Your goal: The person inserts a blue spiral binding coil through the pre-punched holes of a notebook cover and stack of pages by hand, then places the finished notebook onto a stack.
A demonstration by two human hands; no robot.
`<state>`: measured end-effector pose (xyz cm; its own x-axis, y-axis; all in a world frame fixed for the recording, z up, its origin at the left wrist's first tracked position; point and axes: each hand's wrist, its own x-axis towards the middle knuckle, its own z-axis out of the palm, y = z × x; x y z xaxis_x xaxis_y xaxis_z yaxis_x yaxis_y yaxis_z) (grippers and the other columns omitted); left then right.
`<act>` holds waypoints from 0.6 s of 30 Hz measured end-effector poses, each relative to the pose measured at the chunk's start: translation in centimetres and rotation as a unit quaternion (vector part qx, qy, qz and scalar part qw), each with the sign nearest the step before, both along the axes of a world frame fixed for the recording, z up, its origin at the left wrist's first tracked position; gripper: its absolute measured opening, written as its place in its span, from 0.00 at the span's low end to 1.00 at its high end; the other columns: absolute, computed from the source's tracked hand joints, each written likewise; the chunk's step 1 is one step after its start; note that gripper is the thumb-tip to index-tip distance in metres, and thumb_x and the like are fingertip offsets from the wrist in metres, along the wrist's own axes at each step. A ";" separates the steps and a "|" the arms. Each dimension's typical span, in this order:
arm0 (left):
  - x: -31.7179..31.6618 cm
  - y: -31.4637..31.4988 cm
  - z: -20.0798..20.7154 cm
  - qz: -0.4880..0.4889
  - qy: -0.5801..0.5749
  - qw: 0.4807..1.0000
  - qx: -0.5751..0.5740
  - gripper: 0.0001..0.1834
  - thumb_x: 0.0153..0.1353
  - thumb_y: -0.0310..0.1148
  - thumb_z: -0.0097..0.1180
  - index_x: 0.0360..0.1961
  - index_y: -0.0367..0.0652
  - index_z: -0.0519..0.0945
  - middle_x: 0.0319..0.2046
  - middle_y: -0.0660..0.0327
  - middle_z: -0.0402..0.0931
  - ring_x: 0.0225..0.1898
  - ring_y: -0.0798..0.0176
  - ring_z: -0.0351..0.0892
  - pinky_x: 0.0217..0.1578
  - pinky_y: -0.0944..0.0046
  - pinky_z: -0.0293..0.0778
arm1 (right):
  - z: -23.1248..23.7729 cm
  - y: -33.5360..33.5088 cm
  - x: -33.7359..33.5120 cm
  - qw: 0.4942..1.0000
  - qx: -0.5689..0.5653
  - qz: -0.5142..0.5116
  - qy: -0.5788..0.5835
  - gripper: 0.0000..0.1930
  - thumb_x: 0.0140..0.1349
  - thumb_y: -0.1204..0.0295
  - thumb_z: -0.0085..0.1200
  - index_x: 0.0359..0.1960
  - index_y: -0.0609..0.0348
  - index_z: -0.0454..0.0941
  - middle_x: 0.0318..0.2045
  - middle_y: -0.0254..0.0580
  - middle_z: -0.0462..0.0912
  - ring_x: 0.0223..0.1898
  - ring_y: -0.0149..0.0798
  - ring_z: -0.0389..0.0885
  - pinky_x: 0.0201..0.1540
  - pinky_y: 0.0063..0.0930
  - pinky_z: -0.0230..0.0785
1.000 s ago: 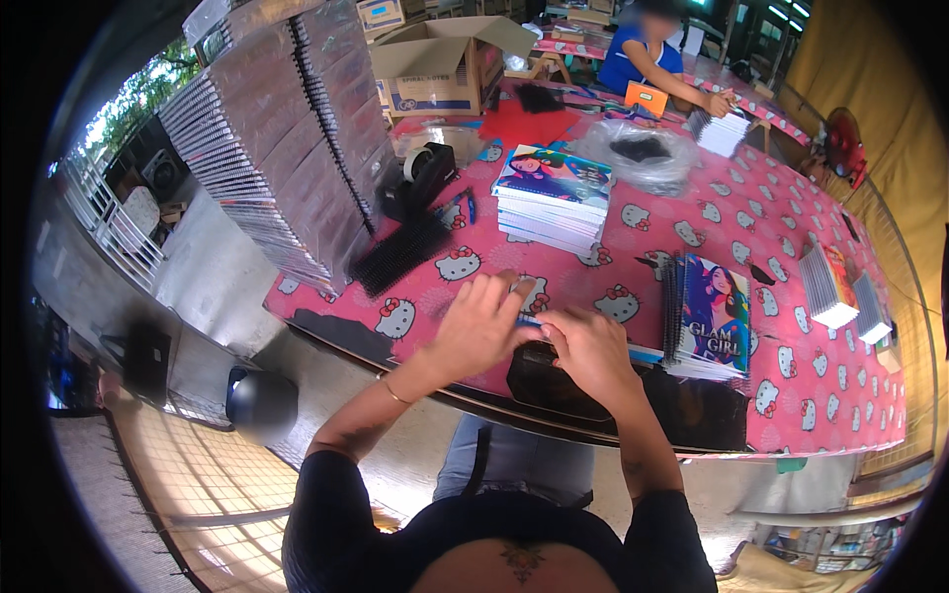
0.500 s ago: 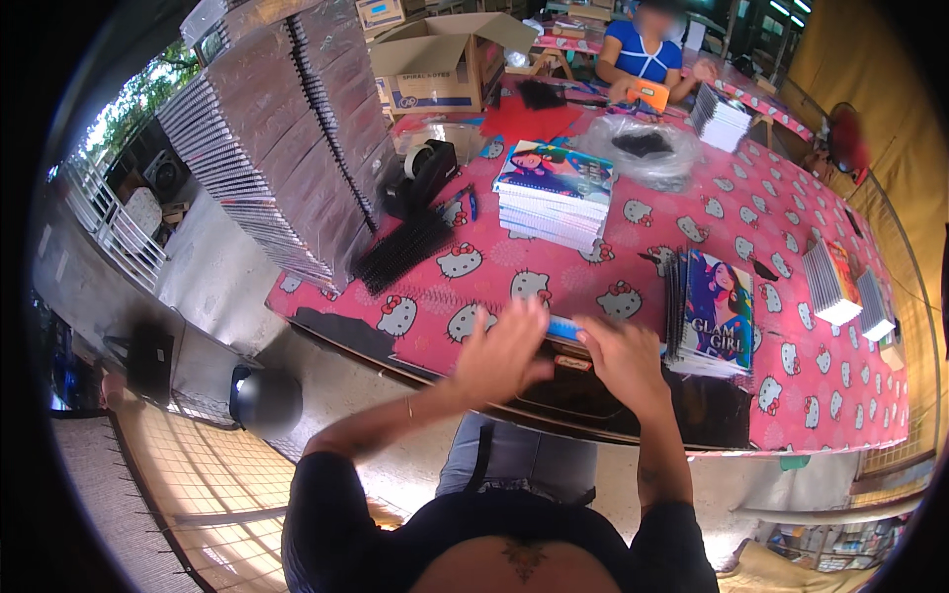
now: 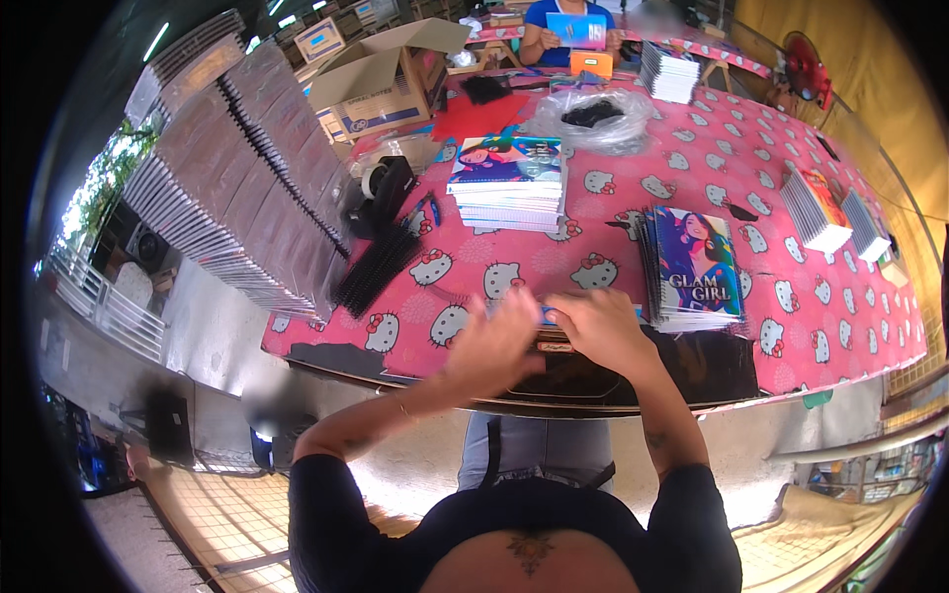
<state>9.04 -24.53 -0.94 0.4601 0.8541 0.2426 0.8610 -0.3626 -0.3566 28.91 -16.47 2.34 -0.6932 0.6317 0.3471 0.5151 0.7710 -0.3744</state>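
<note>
Near the table's front edge, a notebook (image 3: 547, 315) lies mostly hidden under my hands, with only a strip of its blue edge showing. My right hand (image 3: 601, 331) is closed over that edge, its fingers bent down. My left hand (image 3: 497, 341), blurred, reaches in at the notebook's left end with fingers stretched out. A thin spiral coil (image 3: 447, 295) sticks out leftward from beside the left fingers. To the right of my hands sits a pile of finished spiral notebooks (image 3: 697, 262) with illustrated covers. Farther off is a taller notebook stack (image 3: 509, 186).
A high stack of wrapped spiral notebooks (image 3: 227, 188) rises at the left. Beside it are black coils (image 3: 378, 269), a tape dispenser (image 3: 384, 193) and blue pliers (image 3: 433, 210). Behind stand an open carton (image 3: 371, 94) and a plastic bag (image 3: 593, 121). A person (image 3: 568, 30) sits across the table.
The view has shifted, so the table things sit further left and higher. My hands stay at the notebook's edge, the left one moving. The person opposite now holds up a blue-pink notebook or cover.
</note>
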 end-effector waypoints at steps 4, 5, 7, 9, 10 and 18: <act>-0.1 1.5 -0.3 -0.015 -0.043 0.998 0.031 0.55 0.53 0.66 0.59 0.68 0.30 0.62 0.68 0.38 0.61 0.71 0.39 0.60 0.66 0.26 0.53 | 0.5 -0.8 1.3 0.996 0.076 0.000 0.037 0.23 0.60 0.64 0.64 0.58 0.48 0.78 0.45 0.44 0.86 0.47 0.51 0.83 0.48 0.44 0.73; 0.0 -0.8 -3.4 -0.046 -0.010 0.997 -0.062 0.54 0.55 0.65 0.59 0.69 0.30 0.61 0.68 0.36 0.60 0.72 0.38 0.59 0.67 0.26 0.50 | 1.8 -1.5 2.7 0.989 0.140 -0.025 0.047 0.30 0.56 0.67 0.69 0.62 0.53 0.74 0.52 0.44 0.83 0.53 0.50 0.81 0.54 0.41 0.70; 1.4 0.1 0.0 -0.014 0.010 1.000 0.008 0.50 0.58 0.65 0.55 0.68 0.32 0.63 0.67 0.42 0.63 0.71 0.43 0.61 0.65 0.31 0.56 | -0.2 0.2 6.3 0.977 -0.006 0.001 0.212 0.33 0.54 0.71 0.71 0.63 0.54 0.73 0.50 0.44 0.84 0.52 0.46 0.82 0.55 0.39 0.71; 0.9 2.5 3.3 0.048 -0.055 0.987 0.144 0.49 0.59 0.65 0.54 0.67 0.32 0.64 0.67 0.45 0.65 0.70 0.47 0.63 0.64 0.36 0.60 | -3.2 0.5 7.2 0.878 -0.284 0.057 0.382 0.32 0.55 0.76 0.71 0.63 0.58 0.73 0.52 0.43 0.84 0.52 0.34 0.82 0.56 0.32 0.71; -0.6 3.9 2.3 0.031 -0.054 0.981 0.182 0.48 0.61 0.64 0.53 0.67 0.33 0.63 0.66 0.45 0.65 0.69 0.48 0.63 0.64 0.38 0.61 | -4.6 0.4 6.3 0.870 -0.304 0.037 0.387 0.31 0.56 0.76 0.70 0.62 0.58 0.74 0.52 0.43 0.84 0.52 0.32 0.82 0.55 0.30 0.71; 0.9 3.4 2.6 -0.013 -0.047 0.997 0.063 0.53 0.54 0.61 0.65 0.68 0.33 0.60 0.67 0.42 0.63 0.70 0.43 0.61 0.64 0.33 0.60 | -6.3 -0.4 3.6 0.887 -0.241 -0.035 0.393 0.22 0.59 0.75 0.69 0.56 0.59 0.79 0.40 0.37 0.87 0.39 0.25 0.83 0.46 0.22 0.74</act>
<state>9.99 -21.13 1.69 0.4513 0.8025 0.3903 0.8839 -0.3422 -0.3187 32.51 -16.88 -3.95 -0.3099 0.8695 0.3846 -0.0117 0.4010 -0.9160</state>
